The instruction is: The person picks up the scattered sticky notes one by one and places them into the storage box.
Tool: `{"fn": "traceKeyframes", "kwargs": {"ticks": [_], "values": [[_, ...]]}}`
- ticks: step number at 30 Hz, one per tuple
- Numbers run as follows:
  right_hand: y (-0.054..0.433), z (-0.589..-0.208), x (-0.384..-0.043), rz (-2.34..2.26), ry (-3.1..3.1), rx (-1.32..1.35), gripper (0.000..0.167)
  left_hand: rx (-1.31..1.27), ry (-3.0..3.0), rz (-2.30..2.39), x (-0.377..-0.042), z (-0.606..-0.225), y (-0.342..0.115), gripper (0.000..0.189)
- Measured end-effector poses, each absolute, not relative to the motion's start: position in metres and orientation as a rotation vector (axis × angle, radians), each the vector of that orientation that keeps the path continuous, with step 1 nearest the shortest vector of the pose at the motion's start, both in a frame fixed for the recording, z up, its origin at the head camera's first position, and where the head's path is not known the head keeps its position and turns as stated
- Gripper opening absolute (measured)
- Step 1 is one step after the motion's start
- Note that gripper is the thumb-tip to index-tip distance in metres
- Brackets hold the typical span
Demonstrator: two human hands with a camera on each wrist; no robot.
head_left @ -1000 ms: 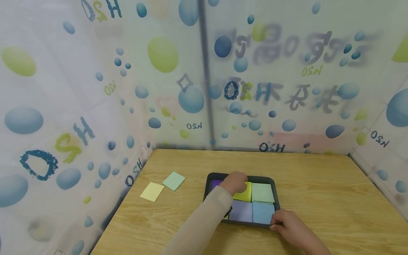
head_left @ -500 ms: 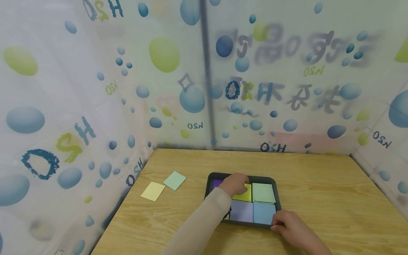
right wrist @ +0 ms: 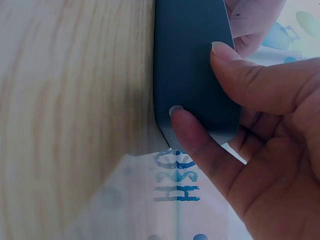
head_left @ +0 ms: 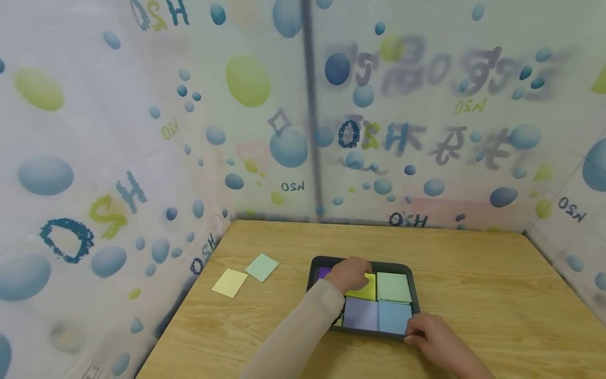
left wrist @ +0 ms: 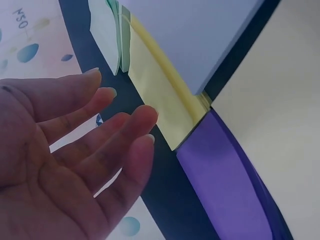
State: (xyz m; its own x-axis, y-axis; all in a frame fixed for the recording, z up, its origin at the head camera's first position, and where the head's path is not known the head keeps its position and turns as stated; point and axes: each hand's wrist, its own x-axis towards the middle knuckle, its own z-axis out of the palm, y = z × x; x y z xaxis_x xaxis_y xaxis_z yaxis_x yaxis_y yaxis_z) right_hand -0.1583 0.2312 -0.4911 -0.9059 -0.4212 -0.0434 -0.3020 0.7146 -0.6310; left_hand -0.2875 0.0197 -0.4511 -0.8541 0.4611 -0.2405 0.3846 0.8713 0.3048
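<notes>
A dark tray [head_left: 388,267] holds pads of sticky notes: purple [head_left: 324,271], yellow [head_left: 364,290], pale green [head_left: 394,288], lavender [head_left: 361,315] and blue [head_left: 395,318]. My left hand [head_left: 347,275] reaches over its far side, partly covering the purple and yellow pads. In the left wrist view the loosely bent fingers of that hand [left wrist: 75,160] have their tips by the tray's wall, beside the yellow pad [left wrist: 160,95]. At the near right corner my right hand [head_left: 431,337] grips the tray, with thumb and finger against its wall [right wrist: 195,60] in the right wrist view.
Two loose sticky notes, one pale yellow [head_left: 230,283] and one pale green [head_left: 262,267], lie left of the tray on the wooden table [head_left: 483,279]. A bubble-printed curtain [head_left: 265,158] hangs behind and at both sides.
The head view has turned slightly left. My left fingers have shifted a little over the yellow pad toward the tray's far edge; the right hand keeps its grip on the corner.
</notes>
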Motion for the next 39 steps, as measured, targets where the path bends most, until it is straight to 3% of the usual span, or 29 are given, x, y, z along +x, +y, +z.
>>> {"fn": "traceKeyframes", "kwargs": {"ticks": [14, 39], "values": [[0.232, -0.491, -0.160, -0.960, 2.687, -0.562, 0.009, 0.584, 2.768, 0.392, -0.283, -0.444, 0.005, 0.032], [0.232, -0.492, -0.158, -0.944, 2.703, -0.567, 0.010, 0.807, 2.977, 0.346, -0.273, -0.436, -0.045, 0.020]]}}
